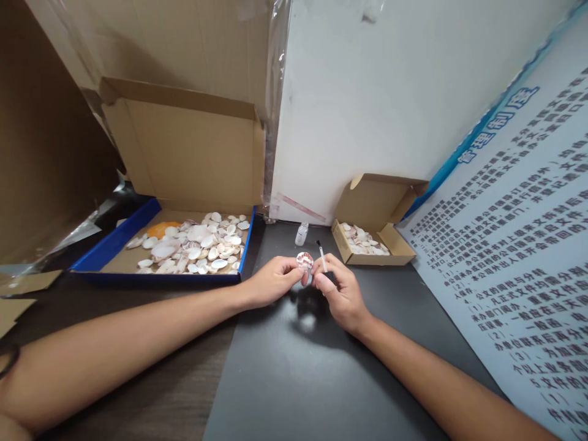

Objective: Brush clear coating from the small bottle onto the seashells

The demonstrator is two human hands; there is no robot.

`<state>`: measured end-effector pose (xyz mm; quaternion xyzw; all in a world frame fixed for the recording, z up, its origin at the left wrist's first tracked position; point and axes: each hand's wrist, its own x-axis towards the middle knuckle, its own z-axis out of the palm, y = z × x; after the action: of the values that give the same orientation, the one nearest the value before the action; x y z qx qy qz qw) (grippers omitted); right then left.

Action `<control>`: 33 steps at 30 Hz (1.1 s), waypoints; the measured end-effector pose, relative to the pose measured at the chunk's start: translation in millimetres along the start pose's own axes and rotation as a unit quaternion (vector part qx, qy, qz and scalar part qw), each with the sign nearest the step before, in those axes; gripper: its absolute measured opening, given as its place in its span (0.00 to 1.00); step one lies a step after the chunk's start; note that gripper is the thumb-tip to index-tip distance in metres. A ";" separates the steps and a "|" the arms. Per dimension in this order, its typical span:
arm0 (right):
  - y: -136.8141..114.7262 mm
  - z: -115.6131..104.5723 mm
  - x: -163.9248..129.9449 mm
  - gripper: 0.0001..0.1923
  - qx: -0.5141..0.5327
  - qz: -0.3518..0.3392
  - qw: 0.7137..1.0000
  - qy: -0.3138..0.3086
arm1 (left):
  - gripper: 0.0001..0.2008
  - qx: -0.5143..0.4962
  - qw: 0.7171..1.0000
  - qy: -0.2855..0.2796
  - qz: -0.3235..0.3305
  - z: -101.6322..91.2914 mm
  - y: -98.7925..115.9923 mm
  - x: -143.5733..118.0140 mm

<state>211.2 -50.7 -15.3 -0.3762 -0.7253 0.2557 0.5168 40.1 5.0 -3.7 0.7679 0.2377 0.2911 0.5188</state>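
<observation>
My left hand (278, 280) is closed on a small seashell (304, 260) with red-brown and white markings, pinched between thumb and fingers. Close beside it, my right hand (339, 291) grips a small brush (322, 257) with a pale handle and dark bristles pointing up and away from me. The right fingertips are near the shell's edge; whether they touch it I cannot tell. Just beyond both hands a small clear glass bottle (301, 234) with a whitish label or contents stands uncapped on the dark mat (275, 373).
At left stands an open blue-sided cardboard box (156, 277) with many pale seashells (202, 242) and something orange. A smaller open carton (381, 260) with shells (362, 239) is at back right. A white wall panel (390, 92) and a printed sign (519, 245) border the table.
</observation>
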 end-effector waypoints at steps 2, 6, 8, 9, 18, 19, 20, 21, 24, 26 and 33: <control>-0.6 -0.3 0.5 0.12 0.004 0.002 1.000 -0.007 | 0.16 -0.010 1.000 -0.008 -0.001 0.1 -0.7 -0.2; -1.3 -1.2 0.9 0.13 -0.005 0.015 1.000 -0.020 | 0.15 -0.042 0.998 -0.002 -0.055 0.5 -2.4 -1.4; -1.1 -1.3 0.3 0.15 -0.024 0.026 0.999 -0.028 | 0.15 -0.056 0.995 0.018 -0.079 0.8 -3.4 -1.5; -1.0 -1.2 -0.1 0.16 -0.035 0.029 0.998 -0.035 | 0.16 -0.061 0.994 0.031 -0.087 1.0 -3.8 -1.4; -0.6 1.6 -0.1 0.23 -0.104 0.095 0.990 -0.005 | 0.16 -0.099 0.988 0.056 -0.101 1.6 -4.0 0.2; -0.8 1.9 -0.2 0.22 -0.105 0.089 0.990 -0.007 | 0.16 -0.101 0.988 0.057 -0.102 1.6 -4.6 0.3; -1.0 2.2 -0.5 0.22 -0.100 0.077 0.992 -0.024 | 0.16 -0.103 0.987 0.059 -0.104 1.6 -5.4 0.4; -1.0 2.5 -0.9 0.22 -0.095 0.064 0.992 -0.048 | 0.16 -0.105 0.987 0.060 -0.105 1.5 -6.3 0.5; -0.7 3.1 -1.7 0.23 -0.096 0.056 0.990 -0.089 | 0.16 -0.106 0.987 0.062 -0.107 1.3 -8.3 0.6; -0.3 3.1 -1.8 0.23 -0.111 0.074 0.989 -0.059 | 0.16 -0.102 0.987 0.064 -0.108 1.0 -8.6 0.6; -1.2 1.7 -2.0 0.22 -0.090 0.040 0.990 -0.101 | 0.15 -0.078 0.989 0.055 -0.111 0.2 -9.6 0.5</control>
<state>209.6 -53.0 -16.0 -0.4221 -0.7781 0.2466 0.3945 40.0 8.5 -12.7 0.6772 0.3258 0.2911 0.5920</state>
